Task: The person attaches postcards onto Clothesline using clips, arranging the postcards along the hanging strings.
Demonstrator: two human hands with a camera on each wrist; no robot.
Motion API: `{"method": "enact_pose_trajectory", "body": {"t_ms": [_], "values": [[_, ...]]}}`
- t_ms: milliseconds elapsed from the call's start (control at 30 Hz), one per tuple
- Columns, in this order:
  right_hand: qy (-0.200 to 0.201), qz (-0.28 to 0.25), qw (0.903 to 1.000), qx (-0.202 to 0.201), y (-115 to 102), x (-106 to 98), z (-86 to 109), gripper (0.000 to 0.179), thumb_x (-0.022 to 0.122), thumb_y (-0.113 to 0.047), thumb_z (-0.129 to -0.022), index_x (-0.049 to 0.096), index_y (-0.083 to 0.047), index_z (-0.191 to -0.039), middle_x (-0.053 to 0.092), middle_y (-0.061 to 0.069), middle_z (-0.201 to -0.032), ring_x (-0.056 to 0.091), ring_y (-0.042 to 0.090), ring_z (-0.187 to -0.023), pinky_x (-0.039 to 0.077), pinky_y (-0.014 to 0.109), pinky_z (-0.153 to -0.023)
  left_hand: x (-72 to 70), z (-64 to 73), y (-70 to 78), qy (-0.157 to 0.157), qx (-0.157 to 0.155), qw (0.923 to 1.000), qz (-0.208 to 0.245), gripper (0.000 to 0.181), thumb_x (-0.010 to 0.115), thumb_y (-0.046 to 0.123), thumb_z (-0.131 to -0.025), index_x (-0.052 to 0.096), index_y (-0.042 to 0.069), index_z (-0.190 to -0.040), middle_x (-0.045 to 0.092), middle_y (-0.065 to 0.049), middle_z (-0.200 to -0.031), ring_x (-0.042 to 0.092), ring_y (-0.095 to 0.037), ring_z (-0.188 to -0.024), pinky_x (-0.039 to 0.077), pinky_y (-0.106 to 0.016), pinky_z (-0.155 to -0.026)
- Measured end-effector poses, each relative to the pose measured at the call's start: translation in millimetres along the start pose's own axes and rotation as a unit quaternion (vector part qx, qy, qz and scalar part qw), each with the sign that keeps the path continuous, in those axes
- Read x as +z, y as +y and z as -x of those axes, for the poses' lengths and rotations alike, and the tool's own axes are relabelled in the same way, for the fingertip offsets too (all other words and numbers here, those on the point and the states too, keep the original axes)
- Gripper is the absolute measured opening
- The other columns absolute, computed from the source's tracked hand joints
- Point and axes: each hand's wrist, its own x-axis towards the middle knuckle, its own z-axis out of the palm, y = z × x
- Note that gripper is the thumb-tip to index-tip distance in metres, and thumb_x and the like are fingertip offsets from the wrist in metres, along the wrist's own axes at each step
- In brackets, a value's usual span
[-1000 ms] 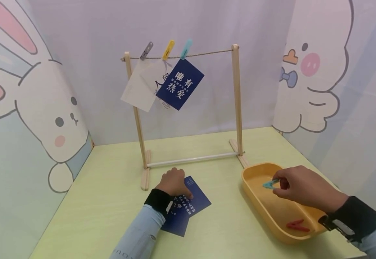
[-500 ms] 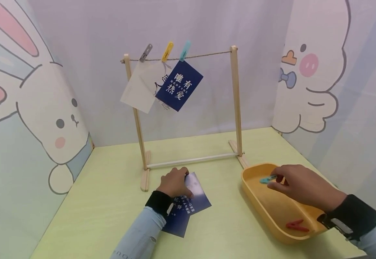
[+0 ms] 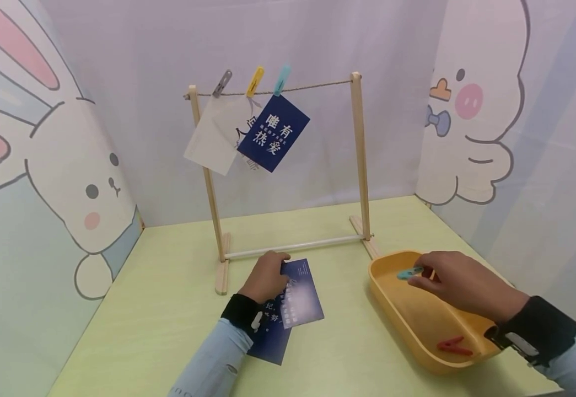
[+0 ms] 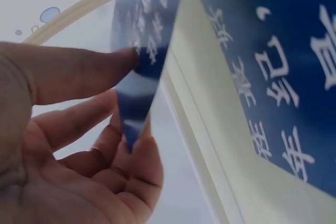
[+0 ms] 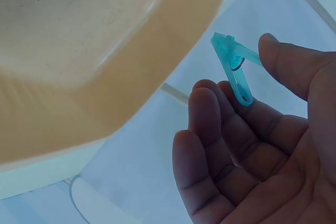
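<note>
Head view, from the left: I have the left hand (image 3: 264, 280), its fingers (image 4: 146, 176) pinching a blue card (image 3: 305, 300) by its left side, tilted above the surface (image 3: 342, 342), long axis running roughly away from the wearer. A second card (image 3: 270, 346) lies nearer, partly covered from this angle. Farther right, over the tray (image 3: 412, 317), the right hand (image 3: 458, 280) pinches a teal clip (image 3: 407, 273), its long axis sideways. I judge this relation decisive: the clip's nose points left, toward the card, well apart from it.

A cartoon rabbit (image 3: 69, 171) at left and a pink-cheeked white character (image 3: 481, 138) at right, on pale walls (image 3: 558, 187)
</note>
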Motion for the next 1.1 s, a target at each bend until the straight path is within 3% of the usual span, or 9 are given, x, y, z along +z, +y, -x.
{"method": "enact_pose_trajectory", "body": {"t_ms": [200,467,733,1100], "values": [[0.007,-0.005,1.0,0.001,-1.8,-5.4,-0.4,0.022,0.075,-0.039,-0.094,0.071,-0.018,-0.098,0.063,-0.011,-0.083,0.054,0.008,-0.073,0.05,0.023,-0.064,-2.3,-2.1,2.5,0.039,-0.04,0.9955,0.077,0.035,0.077,0.008,-0.091,0.072,0.006,-0.126,0.073,-0.009,-0.121,0.071,-0.022,-0.105,0.058,-0.041,-0.095],[0.027,0.017,0.9995,0.0,-3.8,-6.8,-1.9,0.026,0.08,-0.04,-0.09,0.072,-0.017,-0.1,0.064,-0.011,-0.083,0.055,0.007,-0.074,0.05,0.024,-0.065,-9.8,-3.1,6.6,0.053,-0.061,0.9776,0.195,0.029,0.084,0.015,-0.086,0.073,0.014,-0.114,0.073,-0.003,-0.103,0.068,-0.019,-0.092,0.061,-0.036,-0.083],[0.025,0.015,0.9995,0.007,-8.6,-12.6,-6.1,0.036,0.082,-0.049,-0.085,0.073,-0.017,-0.099,0.065,-0.01,-0.084,0.057,0.009,-0.076,0.052,0.026,-0.068,-11.9,-5.3,6.5,0.056,-0.045,0.9733,0.218,0.024,0.086,0.021,-0.086,0.073,0.016,-0.105,0.074,0.0,-0.095,0.066,-0.016,-0.087,0.057,-0.033,-0.079],[0.031,0.013,0.9994,0.004,-10.8,-15.1,-8.5,0.028,0.084,-0.04,-0.085,0.074,-0.017,-0.099,0.064,-0.011,-0.083,0.055,0.01,-0.075,0.051,0.024,-0.066,-16.5,-9.8,11.5,0.058,-0.026,0.9739,0.218,0.016,0.085,0.029,-0.087,0.079,0.02,-0.099,0.073,0.002,-0.088,0.061,-0.019,-0.081,0.052,-0.03,-0.071]]}}
